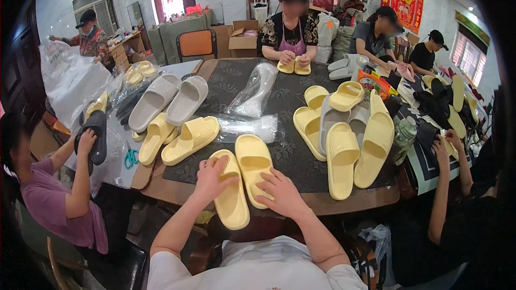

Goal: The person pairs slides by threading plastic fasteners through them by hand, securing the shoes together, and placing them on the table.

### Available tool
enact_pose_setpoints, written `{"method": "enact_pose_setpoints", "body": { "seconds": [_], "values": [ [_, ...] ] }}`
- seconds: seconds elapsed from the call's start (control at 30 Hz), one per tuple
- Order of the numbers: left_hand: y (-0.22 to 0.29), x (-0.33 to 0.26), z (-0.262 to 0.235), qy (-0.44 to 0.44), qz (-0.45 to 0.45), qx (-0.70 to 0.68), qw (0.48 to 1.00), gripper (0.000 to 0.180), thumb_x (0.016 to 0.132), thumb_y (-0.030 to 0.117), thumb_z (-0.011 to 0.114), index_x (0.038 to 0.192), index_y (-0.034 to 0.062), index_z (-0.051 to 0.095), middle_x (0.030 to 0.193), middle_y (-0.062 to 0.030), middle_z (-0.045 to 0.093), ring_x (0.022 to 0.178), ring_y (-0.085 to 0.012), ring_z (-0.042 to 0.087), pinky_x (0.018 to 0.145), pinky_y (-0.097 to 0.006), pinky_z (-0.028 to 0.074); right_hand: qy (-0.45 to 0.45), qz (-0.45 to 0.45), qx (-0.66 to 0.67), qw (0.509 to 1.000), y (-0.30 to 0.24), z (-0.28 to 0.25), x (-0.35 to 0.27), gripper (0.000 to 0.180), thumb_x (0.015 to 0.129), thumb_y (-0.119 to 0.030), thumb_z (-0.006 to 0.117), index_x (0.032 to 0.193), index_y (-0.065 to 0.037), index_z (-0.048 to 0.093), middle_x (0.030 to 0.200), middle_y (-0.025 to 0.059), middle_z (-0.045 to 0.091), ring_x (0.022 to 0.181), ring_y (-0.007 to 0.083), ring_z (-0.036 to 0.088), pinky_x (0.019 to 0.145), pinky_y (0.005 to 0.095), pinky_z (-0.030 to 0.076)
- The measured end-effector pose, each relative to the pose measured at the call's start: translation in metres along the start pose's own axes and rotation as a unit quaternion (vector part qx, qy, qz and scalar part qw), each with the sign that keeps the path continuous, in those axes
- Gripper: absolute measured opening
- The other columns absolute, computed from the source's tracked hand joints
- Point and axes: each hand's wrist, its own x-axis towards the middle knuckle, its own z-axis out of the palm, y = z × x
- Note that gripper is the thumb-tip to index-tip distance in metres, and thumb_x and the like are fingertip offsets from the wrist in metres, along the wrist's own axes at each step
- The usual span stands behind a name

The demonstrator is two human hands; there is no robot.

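Two pale yellow slide slippers lie side by side in front of me, soles down and heels toward me. On the left slipper (233, 212) rests my left hand (210, 178), its fingers on the side of the slipper and its thumb stretched inward. My right hand (281, 193) touches the right slipper (253, 153) near its heel, fingers spread and extended. The left slipper's heel sticks out past the near table edge. Just beyond them sits white stuffing in a clear plastic bag (250, 128). Neither hand is closed around a slipper.
More yellow slippers (343, 164) stand to the right, and yellow and grey ones (156, 102) to the left. Teal scissors (131, 157) lie left on the grey table. A glass jar (404, 131) stands right. Several people work around the tables; one across holds small yellow slippers (294, 66).
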Motion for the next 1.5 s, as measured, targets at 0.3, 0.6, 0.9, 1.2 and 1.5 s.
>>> {"method": "enact_pose_setpoints", "body": {
  "seconds": [0.3,0.6,0.9,1.2,1.5],
  "values": [
    [0.060,-0.001,0.026,0.035,0.056,-0.059,0.996,0.070,0.067,0.042,0.080,0.127,0.0148,0.055,0.120,-0.0132,0.050,0.116,-0.0348,0.039,0.099,-0.050,0.032,0.036,0.026,0.047,0.998,0.002,-0.055,-0.064,0.013,0.074,-0.010,0.071,0.087,-0.011,0.068,0.114,0.0070,0.062,0.116,0.0325,0.048,0.097,0.0415,0.043],
    [0.055,0.054,0.018,-0.095,0.089,-0.044,0.991,0.073,0.065,0.054,0.079,0.122,0.0127,0.059,0.119,-0.0161,0.054,0.114,-0.0354,0.047,0.098,-0.046,0.038,0.110,0.188,0.148,0.965,0.039,-0.064,-0.015,0.018,0.082,-0.015,0.067,0.097,-0.006,0.065,0.091,0.0101,0.066,0.082,0.0274,0.064,0.073,0.0365,0.051],
    [0.071,0.101,0.034,-0.103,0.234,-0.218,0.942,0.059,0.074,0.046,0.075,0.115,0.0065,0.064,0.124,-0.0151,0.057,0.116,-0.0333,0.051,0.101,-0.040,0.040,-0.040,0.273,0.075,0.958,0.081,-0.063,0.058,0.025,0.087,-0.024,0.060,0.102,-0.005,0.062,0.075,0.0106,0.064,0.069,0.0237,0.063,0.067,0.0356,0.051],
    [0.066,0.098,0.039,-0.211,0.109,-0.298,0.924,0.039,0.081,0.030,0.072,0.112,0.0067,0.067,0.088,-0.0064,0.067,0.073,-0.0119,0.055,0.070,-0.028,0.047,0.062,0.282,-0.008,0.957,0.122,-0.035,0.107,0.023,0.082,-0.030,0.065,0.090,-0.009,0.069,0.087,0.0097,0.070,0.083,0.0283,0.067,0.074,0.0404,0.051],
    [0.064,0.093,0.038,-0.189,0.110,-0.295,0.930,0.037,0.082,0.032,0.072,0.108,0.0055,0.068,0.092,-0.0123,0.069,0.080,-0.0181,0.063,0.077,-0.032,0.050,0.070,0.256,0.130,0.955,0.149,0.013,0.119,0.026,0.078,-0.032,0.070,0.093,-0.010,0.073,0.084,0.0078,0.071,0.077,0.0226,0.067,0.069,0.0340,0.051]
  ]
}}
